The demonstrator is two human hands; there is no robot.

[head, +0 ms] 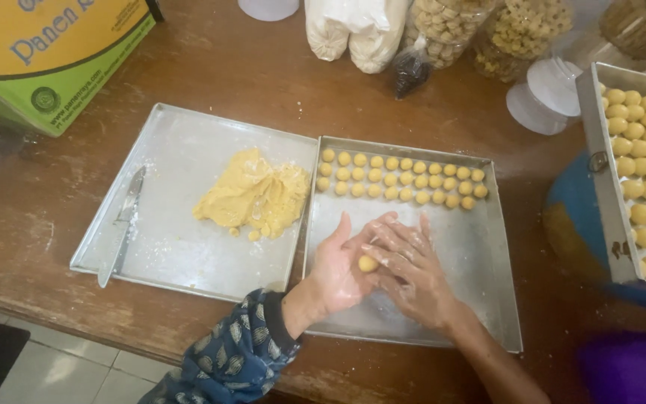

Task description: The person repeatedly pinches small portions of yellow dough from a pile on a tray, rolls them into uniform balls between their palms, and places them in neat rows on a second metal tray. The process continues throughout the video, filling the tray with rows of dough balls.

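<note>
Yellow, small, smooth dough ball (pixel 368 263) cupped in left hand (pixel 338 271), pressed by right hand (pixel 407 271), above baking tray (pixel 480 254).

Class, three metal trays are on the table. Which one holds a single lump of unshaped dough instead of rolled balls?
The left tray: it holds one yellow dough lump and a knife; the other two hold rows of balls.

Left hand (pixel 338 273) and right hand (pixel 409 273) press a dough ball (pixel 368 263) between palms, above the tray (pixel 487 299), right of dough lump (pixel 254 196).
</note>
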